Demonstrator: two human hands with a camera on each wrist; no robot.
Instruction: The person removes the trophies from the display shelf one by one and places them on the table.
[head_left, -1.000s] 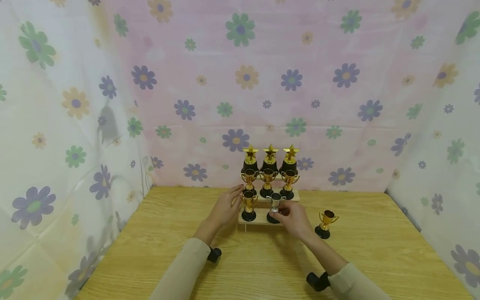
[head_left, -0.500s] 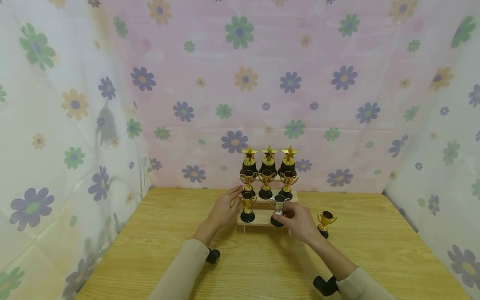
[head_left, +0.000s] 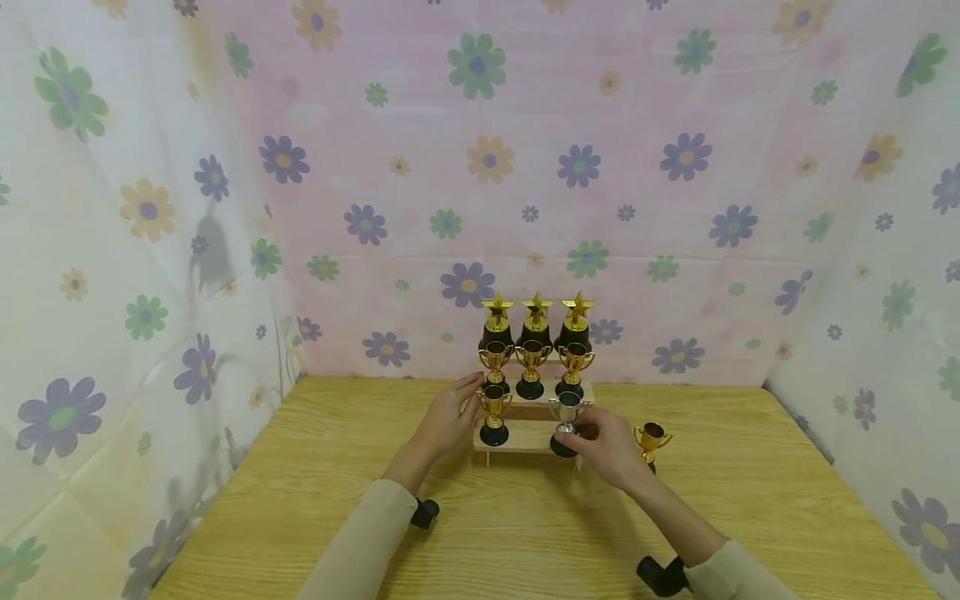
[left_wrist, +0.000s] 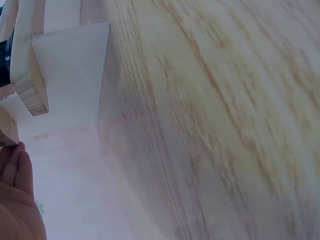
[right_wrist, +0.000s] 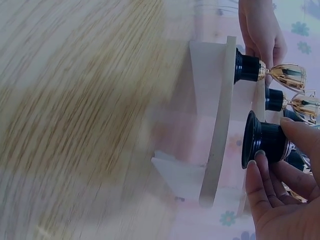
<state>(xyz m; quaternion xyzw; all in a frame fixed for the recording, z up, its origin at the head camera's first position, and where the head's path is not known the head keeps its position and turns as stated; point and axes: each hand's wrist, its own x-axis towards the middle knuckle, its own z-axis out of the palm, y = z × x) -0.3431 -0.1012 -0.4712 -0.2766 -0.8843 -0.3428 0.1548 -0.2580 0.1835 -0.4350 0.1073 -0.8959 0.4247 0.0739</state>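
A: At the right end of the lower step, right hand (head_left: 609,448) pinches the silver trophy (head_left: 566,412) by its stem and black base. Fingers are curled round it; the wrist view shows the fingertips (right_wrist: 261,156) on the base.

B: Changed from a second ago?

A: Yes. The trophy was near the middle of that step and now sits further right, so it's been slid or carried sideways along the wooden stand (head_left: 517,437). My read: the base is at the step, maybe just above it; I can't tell if it's fully seated.

B: Meaning?

A: Judging by the layout, the lower row is being spaced out. The gold trophy (head_left: 495,413) holds the left spot, the silver one is now at the right, and the middle stays bare.

B: Left hand?

A: Left hand (head_left: 447,417) is relaxed, fingers straight, resting against the stand's left end and gripping nothing. Same spot as before, so it looks like it's steadying the stand. The wrist view only shows a bit of finger by the wood edge.

B: Arm pose?

A: Both forearms in beige sleeves reach forward over the tabletop (head_left: 315,500), the right one angled in from the right, wrist low.

B: Anything else nearby?

A: A loose gold cup (head_left: 651,438) stands on the tabletop just right of the right hand, partly hidden behind it. The upper steps hold three gold cups (head_left: 532,367) and three star trophies (head_left: 537,317), untouched.
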